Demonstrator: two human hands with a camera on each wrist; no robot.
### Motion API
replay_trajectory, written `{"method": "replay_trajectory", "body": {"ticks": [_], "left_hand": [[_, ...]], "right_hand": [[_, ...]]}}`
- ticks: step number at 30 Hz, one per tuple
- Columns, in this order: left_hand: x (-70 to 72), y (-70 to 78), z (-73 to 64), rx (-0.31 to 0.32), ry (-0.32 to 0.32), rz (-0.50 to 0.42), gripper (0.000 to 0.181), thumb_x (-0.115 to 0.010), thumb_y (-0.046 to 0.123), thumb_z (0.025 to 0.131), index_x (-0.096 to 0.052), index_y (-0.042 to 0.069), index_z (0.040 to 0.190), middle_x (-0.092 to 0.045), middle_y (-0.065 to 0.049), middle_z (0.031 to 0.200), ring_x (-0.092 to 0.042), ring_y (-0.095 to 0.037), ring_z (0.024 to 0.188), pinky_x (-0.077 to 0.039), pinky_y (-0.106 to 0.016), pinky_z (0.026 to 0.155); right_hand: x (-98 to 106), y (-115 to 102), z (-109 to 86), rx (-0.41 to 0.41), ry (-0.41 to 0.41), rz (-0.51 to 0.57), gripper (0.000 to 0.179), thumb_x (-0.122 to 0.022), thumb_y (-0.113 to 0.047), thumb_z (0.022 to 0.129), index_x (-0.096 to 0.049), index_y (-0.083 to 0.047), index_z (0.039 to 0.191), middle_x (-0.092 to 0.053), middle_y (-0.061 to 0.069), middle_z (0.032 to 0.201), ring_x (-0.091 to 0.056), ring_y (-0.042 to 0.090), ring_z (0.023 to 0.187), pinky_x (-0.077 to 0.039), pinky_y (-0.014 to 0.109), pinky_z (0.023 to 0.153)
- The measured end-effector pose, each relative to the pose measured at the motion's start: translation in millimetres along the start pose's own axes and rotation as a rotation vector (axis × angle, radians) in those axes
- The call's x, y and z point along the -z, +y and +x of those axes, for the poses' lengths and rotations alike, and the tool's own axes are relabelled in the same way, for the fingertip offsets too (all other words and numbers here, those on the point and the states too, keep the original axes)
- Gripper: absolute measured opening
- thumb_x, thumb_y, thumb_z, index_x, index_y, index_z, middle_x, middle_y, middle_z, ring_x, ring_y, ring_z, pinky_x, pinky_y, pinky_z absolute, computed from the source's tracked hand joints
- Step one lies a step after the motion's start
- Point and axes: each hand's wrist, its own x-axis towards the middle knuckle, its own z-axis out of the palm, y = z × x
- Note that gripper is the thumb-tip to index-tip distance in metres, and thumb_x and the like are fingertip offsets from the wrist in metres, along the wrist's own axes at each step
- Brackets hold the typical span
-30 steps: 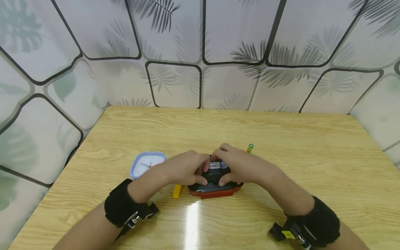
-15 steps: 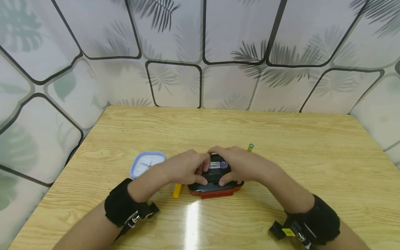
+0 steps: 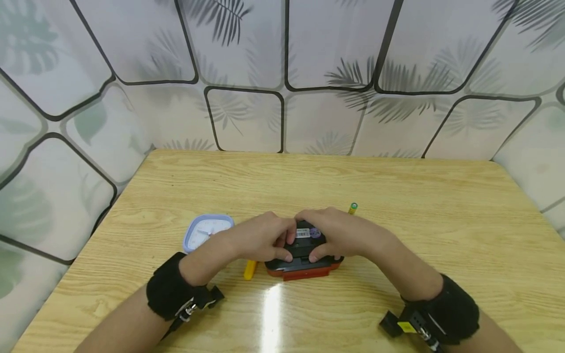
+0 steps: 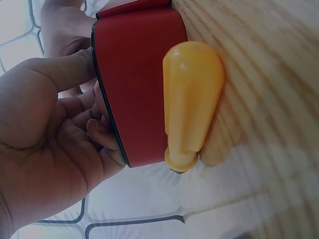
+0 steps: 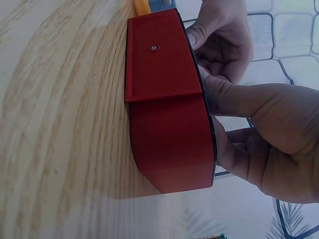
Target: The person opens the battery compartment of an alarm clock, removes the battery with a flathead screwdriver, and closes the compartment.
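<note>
A red box-shaped device with a black back (image 3: 302, 249) lies back side up on the table; a barcode label and a purple sticker show on it. My left hand (image 3: 265, 238) holds its left part, thumb on the near edge and fingers curled over the black face. On the right part, my right hand (image 3: 340, 233) grips it, with the thumb near the front and the fingers reaching to the far edge. In the left wrist view, a yellow screwdriver-like handle (image 4: 193, 94) lies against the red side (image 4: 132, 84). What the fingertips touch is partly hidden.
A light-blue square clock (image 3: 207, 232) lies left of the device, partly behind my left forearm. A green and yellow battery (image 3: 352, 209) shows beyond my right hand. The wooden table (image 3: 441, 211) meets a patterned cloth backdrop (image 3: 326, 117) at its far edge.
My right hand's fingers have shifted left and flattened along the device's far edge since one second ago. The left hand and the device have hardly moved.
</note>
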Motion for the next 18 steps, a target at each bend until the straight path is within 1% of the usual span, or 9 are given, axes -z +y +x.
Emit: {"method": "replay_trajectory", "body": {"ticks": [3,5,8,10,11,13,15,18], "left_hand": [[-0.8,-0.9,0.1,-0.009,-0.001,0.000,0.024,-0.080,0.023,0.087,-0.059,0.013,0.092,-0.059,0.006,0.071,-0.053,-0.006,0.062,-0.046,-0.020,0.059],[-1.0,-1.4,0.3,-0.019,-0.005,0.004,0.021,-0.079,0.023,0.087,-0.060,0.014,0.091,-0.058,0.006,0.069,-0.052,-0.005,0.061,-0.046,-0.020,0.058],[-1.1,-2.1,0.3,-0.050,-0.005,0.015,0.018,-0.078,0.022,0.088,-0.063,0.014,0.091,-0.058,0.007,0.067,-0.051,-0.004,0.059,-0.044,-0.019,0.056],[-1.1,-2.5,0.0,-0.071,0.001,0.018,0.016,-0.078,0.022,0.088,-0.064,0.015,0.091,-0.057,0.007,0.065,-0.050,-0.003,0.057,-0.044,-0.019,0.055],[-1.0,-2.7,-0.1,-0.080,0.005,0.017,0.015,-0.078,0.022,0.088,-0.065,0.014,0.091,-0.057,0.007,0.065,-0.050,-0.003,0.057,-0.043,-0.019,0.055],[-1.0,-2.8,-0.4,-0.094,0.013,0.013,0.015,-0.078,0.021,0.087,-0.066,0.014,0.091,-0.058,0.007,0.065,-0.050,-0.002,0.056,-0.043,-0.018,0.054],[-0.7,-2.6,-0.7,-0.103,0.021,0.007,0.014,-0.079,0.020,0.087,-0.068,0.013,0.091,-0.058,0.008,0.065,-0.049,-0.002,0.056,-0.044,-0.018,0.054],[-0.6,-2.4,-0.8,-0.113,0.028,0.004,0.013,-0.079,0.020,0.086,-0.071,0.013,0.092,-0.058,0.008,0.065,-0.049,-0.002,0.056,-0.044,-0.018,0.054]], "right_hand": [[-0.3,0.4,0.4,-0.014,-0.001,0.024,0.072,-0.086,-0.028,0.078,-0.051,-0.014,0.140,-0.063,0.002,0.128,-0.063,0.014,0.107,-0.053,0.034,0.090],[-0.1,1.1,0.5,-0.033,-0.009,0.062,0.069,-0.086,-0.027,0.078,-0.052,-0.014,0.136,-0.065,0.004,0.124,-0.065,0.012,0.098,-0.056,0.031,0.081],[-0.1,1.9,1.0,-0.052,-0.020,0.101,0.058,-0.087,-0.026,0.077,-0.055,-0.016,0.124,-0.067,0.004,0.112,-0.065,0.010,0.077,-0.056,0.027,0.062],[-0.2,2.5,1.5,-0.041,-0.019,0.080,0.049,-0.087,-0.027,0.076,-0.055,-0.017,0.112,-0.066,0.002,0.103,-0.062,0.010,0.071,-0.053,0.025,0.057],[-0.2,2.4,1.6,-0.027,-0.017,0.051,0.045,-0.087,-0.028,0.076,-0.056,-0.017,0.106,-0.065,0.001,0.100,-0.061,0.011,0.071,-0.052,0.024,0.058],[-0.2,2.4,1.5,0.001,-0.004,-0.012,0.038,-0.087,-0.030,0.076,-0.058,-0.018,0.095,-0.068,0.005,0.110,-0.067,0.017,0.082,-0.051,0.025,0.063],[-0.1,2.1,1.1,0.020,0.003,-0.075,0.032,-0.087,-0.032,0.076,-0.060,-0.019,0.087,-0.066,0.012,0.125,-0.067,0.023,0.099,-0.050,0.026,0.071],[0.0,1.0,0.2,0.028,0.001,-0.114,0.026,-0.086,-0.033,0.076,-0.063,-0.021,0.080,-0.053,0.023,0.144,-0.064,0.033,0.118,-0.053,0.029,0.079]]}}
